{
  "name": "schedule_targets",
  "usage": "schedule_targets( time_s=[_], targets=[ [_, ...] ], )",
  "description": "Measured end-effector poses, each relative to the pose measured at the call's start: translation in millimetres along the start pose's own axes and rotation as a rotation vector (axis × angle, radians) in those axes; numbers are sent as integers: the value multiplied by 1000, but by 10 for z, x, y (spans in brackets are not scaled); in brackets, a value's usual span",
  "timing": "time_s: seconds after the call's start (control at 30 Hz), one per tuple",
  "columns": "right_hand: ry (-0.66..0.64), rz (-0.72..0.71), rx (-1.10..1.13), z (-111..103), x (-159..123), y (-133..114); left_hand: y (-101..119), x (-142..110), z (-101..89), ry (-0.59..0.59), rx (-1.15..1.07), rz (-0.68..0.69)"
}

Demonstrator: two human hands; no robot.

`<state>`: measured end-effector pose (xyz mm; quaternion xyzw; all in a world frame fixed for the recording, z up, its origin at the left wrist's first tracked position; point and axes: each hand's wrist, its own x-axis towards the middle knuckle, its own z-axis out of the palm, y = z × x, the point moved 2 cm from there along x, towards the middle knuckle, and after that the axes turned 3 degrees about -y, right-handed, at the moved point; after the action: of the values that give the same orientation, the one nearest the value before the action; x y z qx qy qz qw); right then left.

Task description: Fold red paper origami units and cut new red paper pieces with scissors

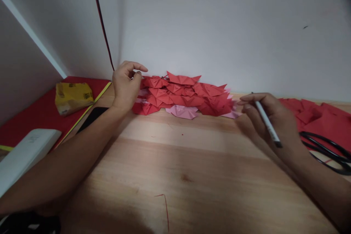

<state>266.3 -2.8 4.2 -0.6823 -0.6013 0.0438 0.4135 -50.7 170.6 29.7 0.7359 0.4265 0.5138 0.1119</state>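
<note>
Folded red paper pieces lie in an overlapping pile against the wall, several with pointed corners like ears. A pink folded piece with small drawn marks shows at the pile's front edge. My left hand is at the pile's left end, index finger stretched out and thumb apart from it, nothing visible between them. Some of its other fingers are curled and partly hidden. My right hand is just right of the pile and grips a white pen with a dark end, slanting across the fingers.
More red paper lies at the right, beside a coiled black cable. On the left are a yellow wrapped packet on a red sheet, a dark flat object and a white box-like object. A thin dark cable hangs along the wall.
</note>
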Motion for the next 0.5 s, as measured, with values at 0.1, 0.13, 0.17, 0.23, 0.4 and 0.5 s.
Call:
schedule_targets(
  time_s=[0.1,0.13,0.17,0.23,0.4,0.5],
  targets=[
    [-43,42,-161,-70,91,317,6,12,-19,41,-11,-36],
    [-82,17,-226,-66,112,415,11,21,-25,44,-20,-40],
    [-120,-34,-317,-52,131,496,18,34,-34,49,-31,-45],
    [-136,-85,-375,-11,162,620,40,73,-65,47,-47,-70],
    [-153,-178,-470,91,189,698,134,193,-292,1,-55,-135],
    [-165,-213,-510,103,178,693,146,162,-551,-21,-75,-179]
  ],
)
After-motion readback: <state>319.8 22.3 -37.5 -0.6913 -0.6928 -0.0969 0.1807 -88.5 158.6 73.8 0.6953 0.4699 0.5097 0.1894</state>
